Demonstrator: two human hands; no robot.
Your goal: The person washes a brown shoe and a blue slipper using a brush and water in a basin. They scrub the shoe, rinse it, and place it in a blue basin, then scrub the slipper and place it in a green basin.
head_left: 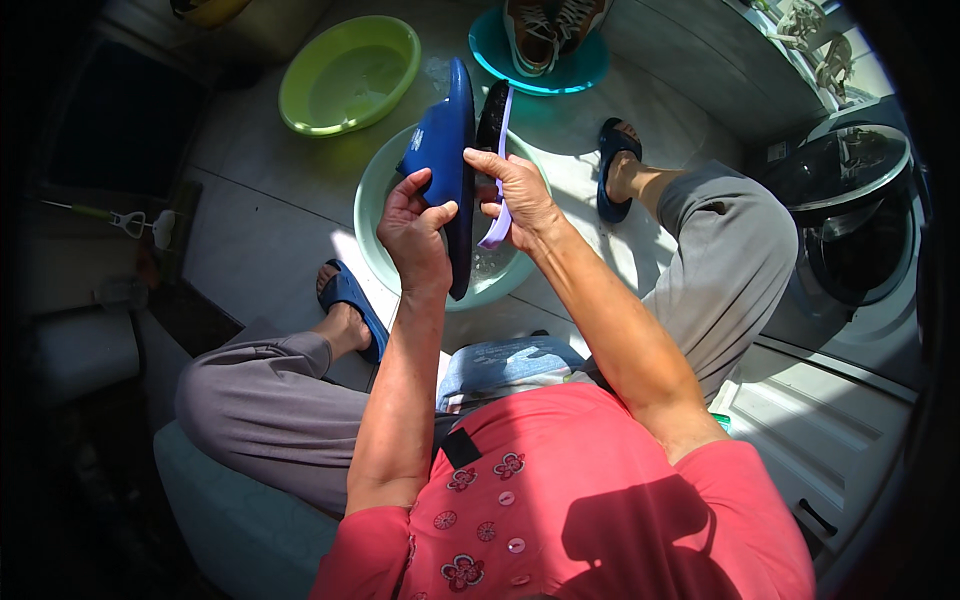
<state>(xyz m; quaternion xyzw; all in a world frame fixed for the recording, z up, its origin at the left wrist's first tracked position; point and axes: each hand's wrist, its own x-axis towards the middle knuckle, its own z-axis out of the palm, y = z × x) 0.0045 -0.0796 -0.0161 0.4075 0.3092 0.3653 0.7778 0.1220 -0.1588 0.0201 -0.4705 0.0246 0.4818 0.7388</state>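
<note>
A blue slipper (pixel 448 150), turned on its side with the sole facing right, is gripped at its lower part by my left hand (pixel 420 225). In my right hand (pixel 523 191) is a lilac-handled scrub brush (pixel 495 124) with dark bristles, close beside the sole; the right thumb reaches to the sole's edge. Both are above a pale green basin (pixel 375 217) holding some water with suds. Part of the basin's inside is hidden by my hands and the slipper.
A lime green basin (pixel 291 94) with water stands at the upper left. Brown lace-up shoes (pixel 534 37) rest in a turquoise basin (pixel 592 71). My slippered feet flank the pale basin. A front-loading washing machine (pixel 900 300) with its door open stands at the right.
</note>
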